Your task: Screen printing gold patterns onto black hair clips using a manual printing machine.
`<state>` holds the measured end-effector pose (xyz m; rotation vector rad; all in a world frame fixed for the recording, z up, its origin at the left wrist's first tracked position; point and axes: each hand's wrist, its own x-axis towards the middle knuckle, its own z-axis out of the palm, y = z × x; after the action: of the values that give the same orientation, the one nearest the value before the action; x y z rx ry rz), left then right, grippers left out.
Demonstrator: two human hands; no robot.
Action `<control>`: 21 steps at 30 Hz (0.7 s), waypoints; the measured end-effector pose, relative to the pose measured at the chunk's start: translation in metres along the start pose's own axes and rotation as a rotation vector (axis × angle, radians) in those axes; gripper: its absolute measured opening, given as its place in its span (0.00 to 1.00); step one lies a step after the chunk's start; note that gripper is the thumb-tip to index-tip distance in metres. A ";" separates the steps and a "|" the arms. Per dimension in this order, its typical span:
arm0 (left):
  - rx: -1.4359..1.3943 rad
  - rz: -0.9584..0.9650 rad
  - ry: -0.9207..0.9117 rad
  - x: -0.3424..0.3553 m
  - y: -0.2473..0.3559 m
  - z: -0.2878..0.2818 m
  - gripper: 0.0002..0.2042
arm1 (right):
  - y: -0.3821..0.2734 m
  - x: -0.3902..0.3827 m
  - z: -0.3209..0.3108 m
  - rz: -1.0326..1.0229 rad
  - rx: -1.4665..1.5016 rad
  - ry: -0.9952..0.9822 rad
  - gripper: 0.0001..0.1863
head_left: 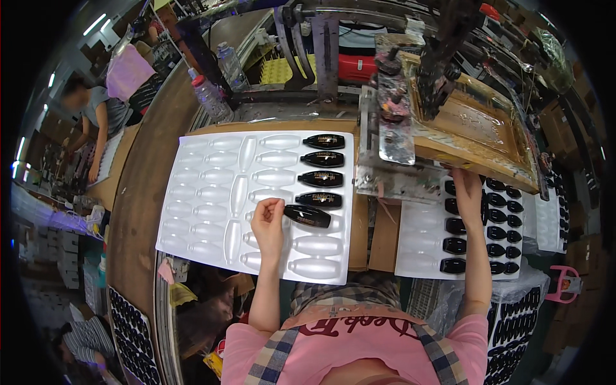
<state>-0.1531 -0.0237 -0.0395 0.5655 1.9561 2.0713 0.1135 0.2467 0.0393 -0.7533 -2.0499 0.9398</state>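
Observation:
My left hand (268, 221) pinches the neck end of a glossy black bottle (308, 217) with gold print. It is held slightly tilted over the white moulded tray (168, 239), which has bottle-shaped hollows. Above it in the tray's right column, several black printed bottles lie in a row, the lowest one (319, 200) close by. My right hand (470, 186) reaches to the near edge of the wooden screen frame (475, 157), over a second white tray (410, 264) holding several black bottles. The frame hides its fingertips, so I cannot see what they hold.
A paint-stained metal printing machine (393, 96) stands between and above the trays. Clear bottles (212, 99), one with a red cap, stand at the back left. Co-workers (102, 112) work at the far left. Filled trays (131, 333) and a pink stool (564, 283) are lower down.

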 end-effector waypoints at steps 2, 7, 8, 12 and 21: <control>0.026 -0.024 0.003 -0.005 -0.006 0.006 0.04 | -0.004 -0.010 0.002 0.016 -0.005 0.008 0.14; 0.134 -0.060 0.001 -0.013 -0.003 0.019 0.06 | -0.006 -0.016 -0.004 0.105 0.065 -0.027 0.15; 0.202 -0.048 -0.007 -0.014 -0.004 0.019 0.06 | -0.005 -0.016 -0.005 0.106 0.080 -0.027 0.15; 0.495 0.063 -0.021 -0.018 -0.005 0.019 0.07 | -0.003 -0.012 -0.004 0.165 0.086 -0.042 0.13; 0.581 0.236 -0.045 -0.023 -0.007 0.011 0.07 | 0.061 0.042 0.017 0.066 -0.528 -0.170 0.15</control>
<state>-0.1281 -0.0229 -0.0485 0.9837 2.5711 1.5553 0.0888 0.3056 -0.0012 -1.0463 -2.4741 0.5056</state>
